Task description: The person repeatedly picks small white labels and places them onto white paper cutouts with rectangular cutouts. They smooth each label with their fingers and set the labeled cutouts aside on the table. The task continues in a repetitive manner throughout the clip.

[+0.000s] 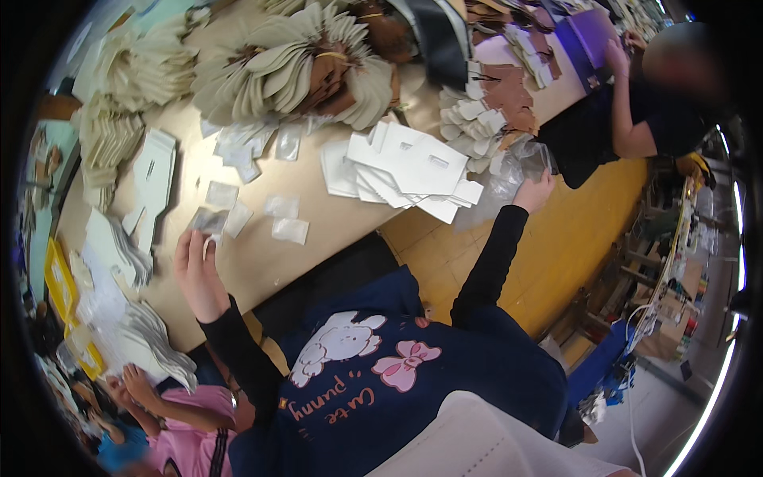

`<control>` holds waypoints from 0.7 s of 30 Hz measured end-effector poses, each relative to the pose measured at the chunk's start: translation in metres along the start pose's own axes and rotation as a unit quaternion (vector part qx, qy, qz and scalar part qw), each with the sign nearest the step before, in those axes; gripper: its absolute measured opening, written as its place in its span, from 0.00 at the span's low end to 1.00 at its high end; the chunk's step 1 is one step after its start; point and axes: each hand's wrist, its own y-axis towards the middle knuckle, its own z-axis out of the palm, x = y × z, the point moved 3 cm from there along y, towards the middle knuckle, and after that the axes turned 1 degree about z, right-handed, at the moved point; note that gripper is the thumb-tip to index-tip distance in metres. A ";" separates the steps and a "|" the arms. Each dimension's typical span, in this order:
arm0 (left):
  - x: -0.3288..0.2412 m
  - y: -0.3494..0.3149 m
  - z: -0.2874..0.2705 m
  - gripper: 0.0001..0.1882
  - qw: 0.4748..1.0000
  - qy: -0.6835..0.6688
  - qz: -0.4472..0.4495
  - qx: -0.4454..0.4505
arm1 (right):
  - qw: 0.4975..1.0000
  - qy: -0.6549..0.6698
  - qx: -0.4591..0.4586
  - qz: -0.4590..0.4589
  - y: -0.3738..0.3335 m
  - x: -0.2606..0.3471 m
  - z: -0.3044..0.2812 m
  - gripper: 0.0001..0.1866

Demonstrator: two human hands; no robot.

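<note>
Far left, a yellow tray (60, 278) stands by stacked white curved pieces (151, 342); near these are the hands (135, 388) of a co-worker in a pink top. Next, a stack of white flat panels (152, 181) lies on the beige table (338, 230). Left hand (200, 274): forearm in black sleeve rising from the lower edge and leaning leftward, wrist fairly straight, fingers pointing up and slightly curled, thumb a little apart from them. Fingertips sit at the lower edge of a greyish clear packet (208, 220); cannot tell whether it is pinched. Other small clear packets (290, 230) lie just right of it, flat on the table. At centre, overlapping white cut-out panels (413, 163) reach the table edge. Right hand (534, 191): arm extended up and rightward, beyond the table edge, thumb and fingers closed on a crumpled clear plastic bag (502, 184), which spreads to the left of the hand. Far right, a second co-worker (644, 135) in dark clothing.
</note>
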 end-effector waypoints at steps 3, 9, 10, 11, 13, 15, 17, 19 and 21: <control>-0.007 0.001 0.010 0.11 1.000 -0.010 0.003 0.000 | 0.991 -0.056 0.118 -0.015 0.004 -0.026 0.021 0.30; -0.013 -0.005 0.025 0.11 1.000 0.011 0.008 -0.004 | 0.965 -0.079 0.250 -0.001 -0.012 -0.065 0.050 0.23; -0.013 -0.004 0.027 0.11 1.000 0.026 0.016 -0.003 | 0.962 -0.048 0.270 0.004 -0.013 -0.062 0.052 0.23; -0.013 -0.003 0.028 0.11 0.999 0.042 0.016 -0.010 | 0.969 -0.026 0.244 0.016 -0.012 -0.054 0.050 0.19; -0.013 -0.005 0.028 0.11 0.998 0.061 0.009 -0.010 | 0.991 0.006 0.100 -0.090 -0.015 -0.025 0.028 0.14; -0.015 -0.005 0.030 0.12 0.998 0.052 0.014 0.016 | 0.981 0.065 -0.017 -0.183 -0.020 0.019 -0.003 0.12; -0.015 -0.006 0.030 0.12 0.998 0.063 0.001 0.021 | 0.956 0.163 -0.096 -0.223 -0.027 0.071 -0.043 0.09; -0.014 -0.007 0.034 0.12 0.998 0.053 -0.001 0.030 | 0.922 0.258 -0.127 -0.258 -0.042 0.125 -0.080 0.09; -0.012 -0.011 0.040 0.14 0.997 0.061 0.003 0.047 | 0.880 0.424 -0.099 -0.193 -0.071 0.171 -0.105 0.10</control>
